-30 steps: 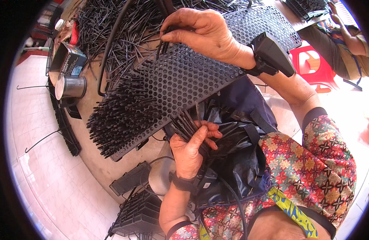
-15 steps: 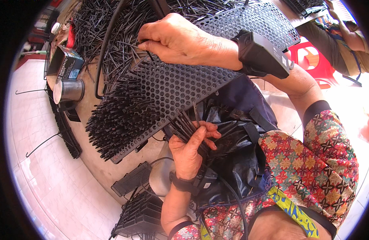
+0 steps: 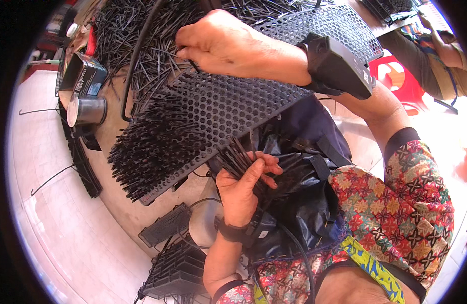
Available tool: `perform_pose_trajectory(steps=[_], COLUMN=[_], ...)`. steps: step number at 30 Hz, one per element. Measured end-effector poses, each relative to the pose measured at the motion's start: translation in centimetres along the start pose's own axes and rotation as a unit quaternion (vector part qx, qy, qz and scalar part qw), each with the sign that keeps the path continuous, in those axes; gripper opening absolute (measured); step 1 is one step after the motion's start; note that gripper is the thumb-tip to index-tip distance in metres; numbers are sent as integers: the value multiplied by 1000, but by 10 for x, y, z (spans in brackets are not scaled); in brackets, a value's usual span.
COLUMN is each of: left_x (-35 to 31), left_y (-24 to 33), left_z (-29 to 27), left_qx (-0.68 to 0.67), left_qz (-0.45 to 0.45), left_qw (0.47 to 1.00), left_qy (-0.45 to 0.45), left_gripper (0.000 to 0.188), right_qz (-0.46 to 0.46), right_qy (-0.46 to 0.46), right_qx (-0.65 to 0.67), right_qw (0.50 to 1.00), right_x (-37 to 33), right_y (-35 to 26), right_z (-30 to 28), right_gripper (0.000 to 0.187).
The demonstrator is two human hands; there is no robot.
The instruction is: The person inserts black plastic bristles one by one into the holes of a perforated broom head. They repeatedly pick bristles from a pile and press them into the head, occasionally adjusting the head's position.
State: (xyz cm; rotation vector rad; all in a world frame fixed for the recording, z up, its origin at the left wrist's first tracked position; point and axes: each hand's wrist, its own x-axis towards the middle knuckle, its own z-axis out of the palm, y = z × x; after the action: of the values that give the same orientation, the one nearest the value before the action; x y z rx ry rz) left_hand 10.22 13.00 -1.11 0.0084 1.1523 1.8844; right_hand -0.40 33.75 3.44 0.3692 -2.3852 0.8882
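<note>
While the left hand point(image 3: 238, 200) grips thin black strips point(image 3: 237, 161) at the perforated black panel's point(image 3: 238, 104) near edge and the right hand point(image 3: 218, 48), contents hidden, pinches by its far edge, we'd flag spillage if the left grip slackens.

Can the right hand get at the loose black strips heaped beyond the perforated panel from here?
Probably yes: the right hand appears close beside the loose black strips, with nothing visible between it and the nearest ones. The curved black bar might hinder reaching those farther left.
</note>
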Motion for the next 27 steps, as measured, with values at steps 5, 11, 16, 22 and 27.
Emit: perform_pose_trajectory(steps=[5,11,16,22,27], left_x=[0,1,0,0,1], left_y=[2,-1,-2,-2,-3], left_z=[0,0,-1,-2,-3], left_qx=[-6,-30,-24,-31,-53], left_qz=[-10,-5,-6,-12,-18], left_qw=[1000,999,1000,999,998], left_qy=[-7,-13,-10,-15,-16], left_gripper=[18,17,17,18,19], right_qz=[22,-30,-47,55,43], right_qy=[24,-24,-54,-33,-6], right_qx=[22,-19,-40,2,-21], right_qw=[999,999,997,998,999], right_x=[-10,-7,-5,-7,-10], right_y=[2,-2,-6,-3,0], right_z=[0,-2,-1,-1,-3], right_gripper=[21,14,16,16,17])
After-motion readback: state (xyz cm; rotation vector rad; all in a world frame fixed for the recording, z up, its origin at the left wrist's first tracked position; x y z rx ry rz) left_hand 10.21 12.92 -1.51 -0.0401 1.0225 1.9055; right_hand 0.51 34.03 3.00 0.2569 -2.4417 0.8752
